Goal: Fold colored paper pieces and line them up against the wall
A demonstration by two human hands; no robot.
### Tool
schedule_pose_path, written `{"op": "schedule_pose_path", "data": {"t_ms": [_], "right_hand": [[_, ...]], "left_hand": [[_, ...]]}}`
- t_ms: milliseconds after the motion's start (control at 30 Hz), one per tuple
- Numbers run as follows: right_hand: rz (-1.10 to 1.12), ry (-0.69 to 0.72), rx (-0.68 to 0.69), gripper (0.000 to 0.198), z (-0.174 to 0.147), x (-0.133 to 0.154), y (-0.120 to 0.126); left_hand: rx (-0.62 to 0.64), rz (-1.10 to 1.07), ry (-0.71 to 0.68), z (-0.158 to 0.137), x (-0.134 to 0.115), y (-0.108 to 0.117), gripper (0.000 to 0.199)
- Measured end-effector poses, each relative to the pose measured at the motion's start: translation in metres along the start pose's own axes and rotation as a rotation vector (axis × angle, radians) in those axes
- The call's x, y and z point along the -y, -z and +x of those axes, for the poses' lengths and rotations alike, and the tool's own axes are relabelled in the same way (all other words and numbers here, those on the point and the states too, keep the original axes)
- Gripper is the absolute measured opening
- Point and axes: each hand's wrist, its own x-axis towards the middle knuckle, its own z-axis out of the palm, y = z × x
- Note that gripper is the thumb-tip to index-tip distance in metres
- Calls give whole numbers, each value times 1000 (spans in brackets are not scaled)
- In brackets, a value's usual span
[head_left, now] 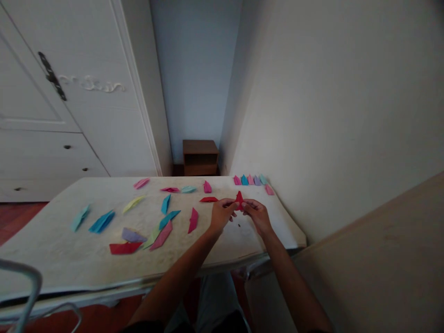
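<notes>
A red folded paper piece (pixel 239 200) with a pointed top is pinched between my two hands above the right part of the table. My left hand (pixel 222 213) grips its left side with thumb and fingers. On its right side, my right hand (pixel 257 215) holds it the same way. Just left of my left hand lies a flat red folded paper (pixel 208 199). Another folded paper, dark pink (pixel 193 220), rests nearer to me, left of my left wrist. Beyond my hands, several small folded pieces (pixel 250 179) stand in a row by the wall.
The white table (pixel 93 268) carries several more folded papers, among them blue (pixel 101 222), red (pixel 125 248), purple (pixel 132 235) and yellow (pixel 133 204) ones. A wall (pixel 312 138) borders the right side. Behind are a white wardrobe (pixel 104 115) and a brown nightstand (pixel 200 147). A metal rail (pixel 34 282) is at lower left.
</notes>
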Motion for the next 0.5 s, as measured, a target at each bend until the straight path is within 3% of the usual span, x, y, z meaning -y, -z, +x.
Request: {"op": "schedule_pose_path", "data": {"t_ms": [133, 267, 500], "right_hand": [[-109, 12, -99, 43, 38, -16, 30], [-267, 26, -193, 44, 70, -30, 60], [-620, 114, -387, 22, 89, -52, 91]], "left_hand": [[23, 79, -3, 31, 17, -32, 18], [53, 198, -38, 42, 36, -45, 15], [139, 415, -216, 50, 46, -60, 13]]}}
